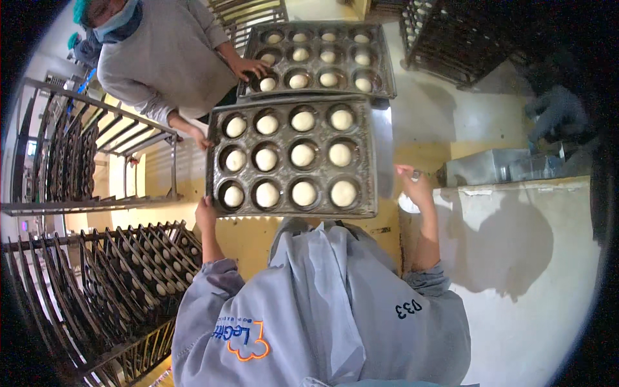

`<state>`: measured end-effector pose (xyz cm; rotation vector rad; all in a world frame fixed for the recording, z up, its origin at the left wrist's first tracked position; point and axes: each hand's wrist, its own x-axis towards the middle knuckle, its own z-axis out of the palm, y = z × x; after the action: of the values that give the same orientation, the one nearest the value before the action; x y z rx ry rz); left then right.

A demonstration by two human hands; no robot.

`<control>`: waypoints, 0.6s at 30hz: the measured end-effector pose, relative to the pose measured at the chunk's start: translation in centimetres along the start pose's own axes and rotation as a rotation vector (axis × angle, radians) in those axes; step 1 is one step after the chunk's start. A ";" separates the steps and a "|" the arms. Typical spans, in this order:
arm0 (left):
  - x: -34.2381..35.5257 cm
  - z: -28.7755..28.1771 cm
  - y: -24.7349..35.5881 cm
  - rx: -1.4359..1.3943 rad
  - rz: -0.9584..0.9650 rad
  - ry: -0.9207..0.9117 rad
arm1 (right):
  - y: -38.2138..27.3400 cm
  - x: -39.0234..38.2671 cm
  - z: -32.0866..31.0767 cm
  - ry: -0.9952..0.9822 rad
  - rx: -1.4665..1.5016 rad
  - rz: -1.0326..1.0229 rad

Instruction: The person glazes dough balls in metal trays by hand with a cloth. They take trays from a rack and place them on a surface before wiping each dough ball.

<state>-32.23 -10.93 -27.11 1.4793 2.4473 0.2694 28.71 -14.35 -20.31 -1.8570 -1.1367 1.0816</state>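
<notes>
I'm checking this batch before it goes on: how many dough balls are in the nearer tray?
12 dough balls in the nearer tray: four in the far row, four in the middle, four in the near row. None there looks hidden.

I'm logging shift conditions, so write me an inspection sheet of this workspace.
Surface: smooth grey tabletop, mostly covered.
Job's things: dark rectangular metal twelve-cup tray, a pale round dough ball in each cup; similar dark tray behind.
Clutter: grey metal box at right.
Hands: left hand at nearer tray's near left corner; right hand off the trays.
Cables: nothing seen.
Surroundings: co-worker's hand at each tray; dark metal racks at left.
</notes>
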 end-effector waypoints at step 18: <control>-4.7 2.5 32.6 -0.413 0.978 0.100 | -5.3 -2.4 1.2 0.337 1.494 0.021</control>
<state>-2.06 -0.04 -19.31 2.3272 1.3852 0.9670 25.26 -14.39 -15.56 -0.7488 0.0557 1.0543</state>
